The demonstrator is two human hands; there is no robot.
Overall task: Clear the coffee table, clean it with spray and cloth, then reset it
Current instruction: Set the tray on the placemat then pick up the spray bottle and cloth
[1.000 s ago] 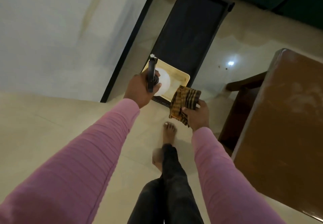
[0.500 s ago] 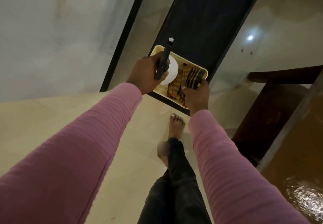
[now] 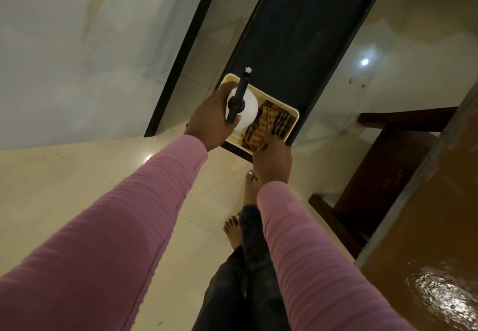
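Over the tray (image 3: 291, 112), the left hand (image 3: 210, 121) grips the spray bottle (image 3: 243, 109); beside it, the right hand (image 3: 271, 158) pinches the cloth (image 3: 266, 123).

The scene is dim and warm, with soft grain and no sharp shadows. Well beyond the fingers of the right hand (image 3: 271, 160), a small bright lamp reflection (image 3: 365, 62) glares on the glossy floor (image 3: 64, 188), with a fainter one near the left sleeve (image 3: 116, 227). Wide-angle distortion bends the edges, and glare streaks the wooden table (image 3: 439, 292) at lower right.
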